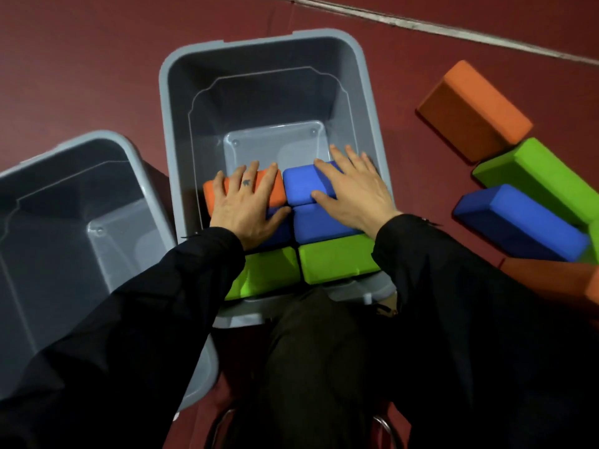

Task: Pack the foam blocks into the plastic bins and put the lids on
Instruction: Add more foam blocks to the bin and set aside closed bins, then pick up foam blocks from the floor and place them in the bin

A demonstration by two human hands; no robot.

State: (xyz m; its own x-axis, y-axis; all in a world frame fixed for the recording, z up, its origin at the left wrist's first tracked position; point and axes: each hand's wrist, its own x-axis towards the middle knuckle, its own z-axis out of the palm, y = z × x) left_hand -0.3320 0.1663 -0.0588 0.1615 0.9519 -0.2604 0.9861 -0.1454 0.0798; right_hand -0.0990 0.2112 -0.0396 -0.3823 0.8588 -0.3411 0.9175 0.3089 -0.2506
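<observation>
We have both hands flat, fingers spread: left hand (246,205) presses the orange block (275,189), right hand (351,192) the blue block (299,186), both in the near half of the middle bin (259,50). Best to push evenly so the soft, round-edged foam seats flush against the green blocks (337,260). More matte blocks (522,222) lie right on the floor; the side bin (64,176) is smooth grey plastic.

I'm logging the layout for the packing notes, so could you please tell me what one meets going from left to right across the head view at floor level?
Empty grey bin → grey bin with blocks → loose orange block → loose green block.
</observation>
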